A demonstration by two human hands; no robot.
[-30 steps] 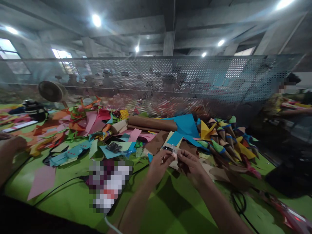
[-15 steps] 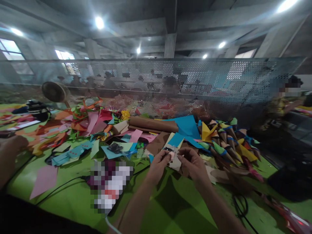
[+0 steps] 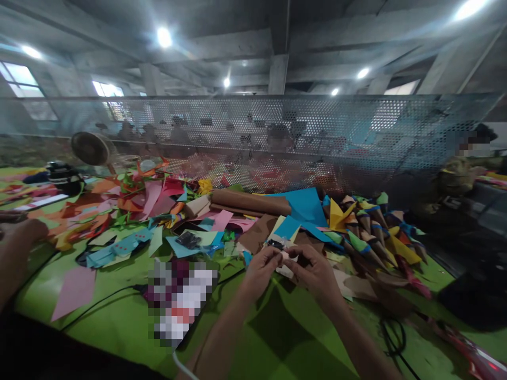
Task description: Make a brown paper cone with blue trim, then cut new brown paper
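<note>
Perforated metal partition point(image 3: 237, 113) runs behind the green worktop point(image 3: 122, 330). Concrete ceiling point(image 3: 222, 26), bright lamps point(image 3: 163, 37). I've got windows point(image 3: 21, 79) at far left, fan point(image 3: 90, 148) below them.

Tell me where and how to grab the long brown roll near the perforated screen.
Probably best around the middle of the brown roll, coming from above: it lies lengthwise across the view with its rounded top exposed, while pink paper crowds its near side.
</note>
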